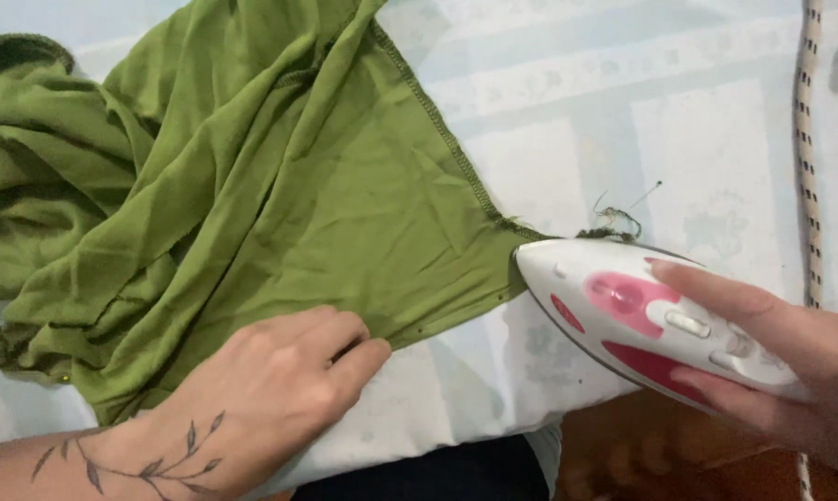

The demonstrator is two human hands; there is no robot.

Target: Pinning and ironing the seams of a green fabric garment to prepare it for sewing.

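A crumpled olive-green cloth (252, 186) lies across the pale patterned sheet (623, 111). My left hand (280, 390) rests flat on the cloth's near edge, fingers together, pinning it down. My right hand (790, 362) grips a white and pink iron (623, 311) from the right. The iron's pointed nose sits at the cloth's frayed right corner (614, 223), where loose threads stick out.
A braided black-and-white cord (808, 158) runs down the right side. Below the sheet's front edge show a dark patch (437, 473) and a reddish-brown floor (660, 455). The cloth bunches up thickly at the left.
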